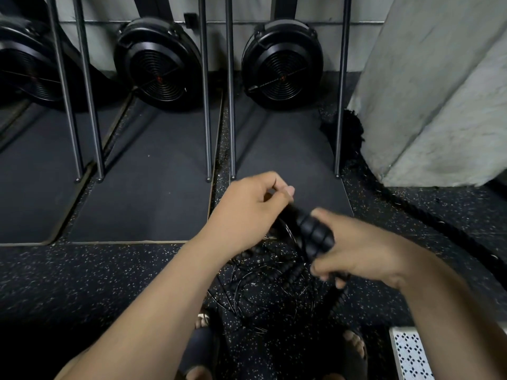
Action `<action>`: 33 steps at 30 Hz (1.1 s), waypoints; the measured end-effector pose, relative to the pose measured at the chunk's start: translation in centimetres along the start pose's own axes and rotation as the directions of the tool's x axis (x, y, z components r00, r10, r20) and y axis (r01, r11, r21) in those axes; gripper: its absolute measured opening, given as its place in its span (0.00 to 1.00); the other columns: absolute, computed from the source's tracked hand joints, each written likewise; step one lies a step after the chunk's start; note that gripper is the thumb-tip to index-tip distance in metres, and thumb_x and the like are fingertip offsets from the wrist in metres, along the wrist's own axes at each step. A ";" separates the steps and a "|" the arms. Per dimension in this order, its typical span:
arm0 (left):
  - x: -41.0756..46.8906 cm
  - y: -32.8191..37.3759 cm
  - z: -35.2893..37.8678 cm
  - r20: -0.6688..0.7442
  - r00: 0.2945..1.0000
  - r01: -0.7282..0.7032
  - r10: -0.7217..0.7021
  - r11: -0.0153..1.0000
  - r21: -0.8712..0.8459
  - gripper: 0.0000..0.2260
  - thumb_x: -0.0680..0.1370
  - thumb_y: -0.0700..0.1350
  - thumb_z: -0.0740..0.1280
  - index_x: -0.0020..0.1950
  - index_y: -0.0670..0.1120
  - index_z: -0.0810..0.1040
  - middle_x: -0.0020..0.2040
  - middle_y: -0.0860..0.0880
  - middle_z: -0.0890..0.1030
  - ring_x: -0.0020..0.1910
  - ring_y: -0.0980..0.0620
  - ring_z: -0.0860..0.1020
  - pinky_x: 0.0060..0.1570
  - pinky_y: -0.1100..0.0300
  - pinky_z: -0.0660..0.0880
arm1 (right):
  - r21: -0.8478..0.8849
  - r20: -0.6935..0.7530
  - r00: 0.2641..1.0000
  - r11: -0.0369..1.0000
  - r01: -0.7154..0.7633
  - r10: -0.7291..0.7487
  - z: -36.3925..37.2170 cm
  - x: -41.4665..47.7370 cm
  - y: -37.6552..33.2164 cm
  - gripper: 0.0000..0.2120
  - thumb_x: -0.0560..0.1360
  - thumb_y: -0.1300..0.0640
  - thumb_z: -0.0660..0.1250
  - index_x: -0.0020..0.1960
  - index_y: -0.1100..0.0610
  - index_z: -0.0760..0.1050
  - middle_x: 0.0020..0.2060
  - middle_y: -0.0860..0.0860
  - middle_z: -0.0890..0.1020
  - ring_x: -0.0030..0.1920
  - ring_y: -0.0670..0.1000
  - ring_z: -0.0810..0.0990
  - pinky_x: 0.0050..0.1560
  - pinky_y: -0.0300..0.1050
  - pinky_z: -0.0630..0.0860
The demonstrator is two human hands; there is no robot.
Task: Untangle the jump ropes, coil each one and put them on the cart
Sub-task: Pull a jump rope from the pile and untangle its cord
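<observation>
Jump ropes (pixel 274 278), black beaded cords and thin wires, hang tangled from both hands onto the speckled floor (pixel 109 270). The right hand (pixel 356 250) is clamped round ribbed black handles (pixel 315 234). The left hand (pixel 247 207), just beside it, pinches a strand. Dark mats (pixel 142 187), upright metal rails (pixel 230 105) and round fan housings (pixel 282 64) stand beyond.

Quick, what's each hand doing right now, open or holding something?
Left hand: closed, pinching the top end of the jump rope handles.
Right hand: closed around the same handles.
</observation>
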State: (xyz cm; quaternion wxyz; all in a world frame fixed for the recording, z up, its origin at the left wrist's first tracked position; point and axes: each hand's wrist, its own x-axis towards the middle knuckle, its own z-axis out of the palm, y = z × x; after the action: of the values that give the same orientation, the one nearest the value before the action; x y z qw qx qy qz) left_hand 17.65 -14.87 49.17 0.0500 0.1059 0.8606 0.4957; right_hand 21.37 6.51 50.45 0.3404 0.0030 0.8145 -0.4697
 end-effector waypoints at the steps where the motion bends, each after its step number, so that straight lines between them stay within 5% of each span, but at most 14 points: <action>1: -0.2 0.1 -0.2 0.010 1.000 -0.019 0.019 1.000 0.025 0.10 0.83 0.55 0.69 0.44 0.54 0.82 0.34 0.55 0.81 0.30 0.54 0.75 0.40 0.55 0.77 | -0.065 0.110 0.994 0.998 -0.015 0.022 0.3 -0.2 -0.2 0.26 0.72 0.73 0.75 0.64 0.58 0.70 0.43 0.59 0.85 0.39 0.55 0.84 0.35 0.51 0.80; 4: -0.1 -0.3 -0.3 0.065 0.997 -0.030 0.030 1.000 0.001 0.10 0.82 0.57 0.71 0.44 0.53 0.83 0.32 0.50 0.80 0.30 0.55 0.72 0.38 0.52 0.73 | -0.120 0.359 0.932 0.993 0.000 0.043 0.7 -1.5 -1.2 0.34 0.73 0.71 0.77 0.71 0.46 0.71 0.48 0.62 0.87 0.41 0.53 0.86 0.35 0.47 0.81; 8: -0.3 0.2 -0.7 0.168 0.986 0.007 0.022 0.985 -0.174 0.12 0.84 0.51 0.70 0.45 0.47 0.84 0.28 0.52 0.72 0.29 0.55 0.69 0.34 0.56 0.65 | 0.213 0.465 0.856 0.967 0.137 -0.224 -0.2 -2.8 -1.8 0.34 0.74 0.75 0.76 0.72 0.48 0.75 0.56 0.63 0.85 0.40 0.55 0.83 0.33 0.42 0.80; 12: -0.8 0.5 -1.0 0.116 0.992 0.070 -0.047 0.977 -0.203 0.15 0.84 0.35 0.65 0.42 0.53 0.75 0.34 0.60 0.81 0.34 0.63 0.78 0.42 0.59 0.77 | 0.491 0.219 0.863 0.816 0.306 -0.455 -0.6 -2.1 -1.3 0.27 0.72 0.74 0.75 0.67 0.54 0.78 0.56 0.64 0.83 0.36 0.53 0.81 0.28 0.44 0.77; 14: -0.2 0.5 -0.4 0.121 0.989 0.107 -0.084 0.975 -0.196 0.17 0.86 0.46 0.63 0.37 0.53 0.77 0.32 0.55 0.78 0.30 0.55 0.72 0.34 0.56 0.71 | 0.564 0.047 0.883 0.742 0.363 -0.467 -0.7 -1.6 -1.3 0.24 0.72 0.70 0.75 0.66 0.58 0.77 0.56 0.63 0.83 0.35 0.52 0.80 0.27 0.44 0.75; 17: 0.0 0.9 0.3 0.139 0.988 0.089 -0.065 0.980 -0.176 0.21 0.88 0.57 0.59 0.42 0.50 0.82 0.26 0.54 0.70 0.26 0.51 0.66 0.32 0.57 0.62 | 0.577 -0.211 0.910 0.706 0.410 -0.356 -0.9 -0.8 -1.5 0.26 0.72 0.68 0.75 0.68 0.62 0.73 0.56 0.61 0.84 0.38 0.52 0.80 0.29 0.44 0.73; 23: -0.5 0.0 0.3 0.043 0.997 -0.071 0.067 0.994 0.080 0.15 0.85 0.61 0.62 0.51 0.55 0.82 0.32 0.46 0.78 0.31 0.49 0.76 0.39 0.45 0.78 | 0.414 -0.500 0.865 0.867 0.278 -0.039 -1.3 0.4 -0.3 0.25 0.74 0.68 0.78 0.65 0.55 0.72 0.54 0.61 0.87 0.40 0.54 0.85 0.33 0.47 0.80; 25: -0.4 0.1 0.2 0.001 0.996 -0.092 0.092 0.995 0.043 0.09 0.85 0.59 0.65 0.53 0.58 0.81 0.34 0.47 0.80 0.33 0.47 0.78 0.40 0.46 0.79 | 0.309 -0.450 0.893 0.937 0.162 -0.006 -1.3 0.5 0.1 0.24 0.73 0.70 0.78 0.62 0.55 0.73 0.50 0.61 0.87 0.38 0.55 0.86 0.33 0.48 0.81; 29: -0.3 -0.3 -0.2 -0.021 0.991 -0.133 0.134 0.990 0.042 0.05 0.85 0.56 0.67 0.53 0.58 0.82 0.39 0.52 0.84 0.38 0.52 0.81 0.47 0.48 0.79 | 0.109 -0.127 0.992 0.994 -0.007 0.021 -0.1 0.5 0.2 0.22 0.72 0.71 0.79 0.59 0.57 0.73 0.45 0.60 0.87 0.38 0.57 0.86 0.33 0.50 0.79; 33: -0.3 -0.5 -0.3 -0.013 0.993 -0.116 0.118 0.990 0.080 0.06 0.83 0.55 0.70 0.49 0.56 0.83 0.37 0.56 0.83 0.35 0.56 0.78 0.45 0.53 0.77 | -0.040 0.211 0.977 0.999 -0.016 0.024 0.5 -0.6 -0.5 0.23 0.73 0.71 0.78 0.62 0.56 0.74 0.44 0.56 0.87 0.41 0.55 0.86 0.34 0.47 0.79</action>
State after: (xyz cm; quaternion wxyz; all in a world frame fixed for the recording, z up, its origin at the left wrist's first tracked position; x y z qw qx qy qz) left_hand 17.87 -15.42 48.86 0.0091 0.1537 0.8722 0.4644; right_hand 21.90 6.04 50.97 0.4297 -0.0451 0.7825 -0.4484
